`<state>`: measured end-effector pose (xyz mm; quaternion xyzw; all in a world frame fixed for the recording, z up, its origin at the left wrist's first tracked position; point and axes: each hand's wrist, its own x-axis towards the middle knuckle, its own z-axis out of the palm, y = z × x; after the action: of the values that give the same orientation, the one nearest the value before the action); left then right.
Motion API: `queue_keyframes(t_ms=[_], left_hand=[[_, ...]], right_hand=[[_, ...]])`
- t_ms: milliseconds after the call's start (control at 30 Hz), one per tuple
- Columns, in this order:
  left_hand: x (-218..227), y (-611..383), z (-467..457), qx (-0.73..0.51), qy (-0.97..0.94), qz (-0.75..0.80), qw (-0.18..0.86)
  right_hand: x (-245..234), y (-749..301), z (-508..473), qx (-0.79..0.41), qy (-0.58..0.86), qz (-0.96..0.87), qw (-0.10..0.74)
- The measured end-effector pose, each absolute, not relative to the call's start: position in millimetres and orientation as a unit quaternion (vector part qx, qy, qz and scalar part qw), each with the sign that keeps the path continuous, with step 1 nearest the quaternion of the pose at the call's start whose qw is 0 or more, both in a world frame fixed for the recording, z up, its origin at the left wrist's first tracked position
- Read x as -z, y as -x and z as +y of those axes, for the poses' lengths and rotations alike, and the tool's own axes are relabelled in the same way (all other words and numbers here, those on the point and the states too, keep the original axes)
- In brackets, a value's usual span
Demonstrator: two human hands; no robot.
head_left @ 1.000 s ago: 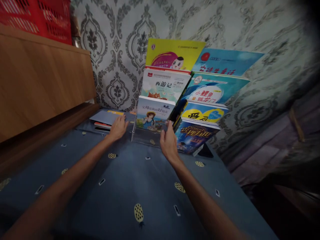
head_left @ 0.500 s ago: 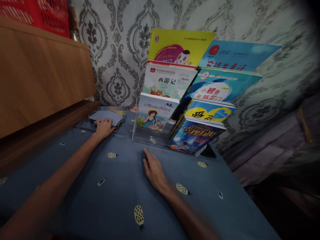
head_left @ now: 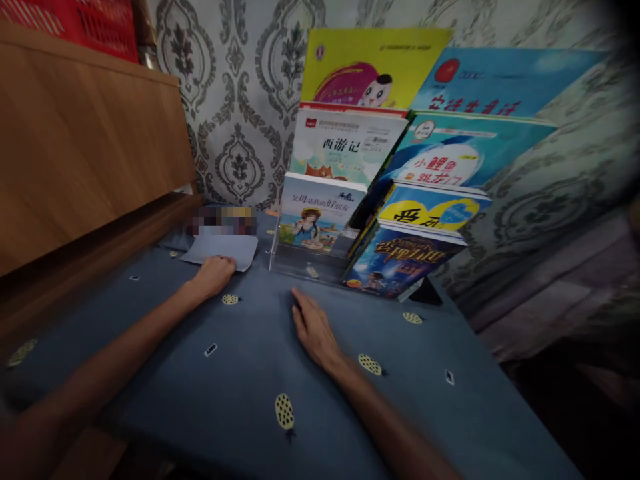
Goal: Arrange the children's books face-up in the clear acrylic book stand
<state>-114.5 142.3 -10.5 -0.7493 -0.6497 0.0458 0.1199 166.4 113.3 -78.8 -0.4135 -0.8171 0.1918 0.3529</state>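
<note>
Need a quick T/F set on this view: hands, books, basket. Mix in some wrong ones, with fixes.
1. The left hand grips the near edge of a pale grey-blue booklet. True.
2. The right hand is holding a book. False: the right hand is open, in front of the clear book stand.
3. The yellow book is the rearmost in its column. True.
4. The red basket sits on the pineapple-print cloth. False: the red basket is on the wooden cabinet.
5. The dark-blue book is at the front of the right-hand column. True.
</note>
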Motion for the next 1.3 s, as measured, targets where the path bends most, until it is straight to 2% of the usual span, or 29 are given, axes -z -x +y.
queue_keyframes(t_ms=[233, 433, 567, 700, 800, 900, 1000, 1167, 1300], left_hand=[[9, 81, 94, -0.092, 0.805, -0.580, 0.087], [-4, 3, 54, -0.124, 0.852, -0.507, 0.041], [-1, -48, 34, -0.080, 0.895, -0.435, 0.056], [13, -67, 25, -0.018, 0.917, -0.376, 0.135], [17, -55, 27, 0.015, 0.938, -0.321, 0.131], [16, -29, 35, 0.062, 0.955, -0.289, 0.035], [23, 7, 50, 0.128, 0.935, -0.328, -0.036], [45, 65, 87, 0.176, 0.874, -0.451, -0.043], [56, 85, 102, 0.214, 0.863, -0.455, -0.051]], right_hand=[[74, -165, 113, -0.199, 0.412, -0.812, 0.363], [57, -169, 116, -0.195, 0.393, -0.807, 0.395], [43, -177, 116, -0.199, 0.387, -0.809, 0.395], [43, -185, 114, -0.225, 0.392, -0.822, 0.346], [51, -186, 113, -0.239, 0.385, -0.832, 0.319], [57, -183, 113, -0.231, 0.376, -0.838, 0.320], [59, -182, 115, -0.223, 0.364, -0.845, 0.323], [60, -183, 114, -0.192, 0.356, -0.860, 0.312], [62, -159, 105, -0.147, 0.304, -0.898, 0.281]])
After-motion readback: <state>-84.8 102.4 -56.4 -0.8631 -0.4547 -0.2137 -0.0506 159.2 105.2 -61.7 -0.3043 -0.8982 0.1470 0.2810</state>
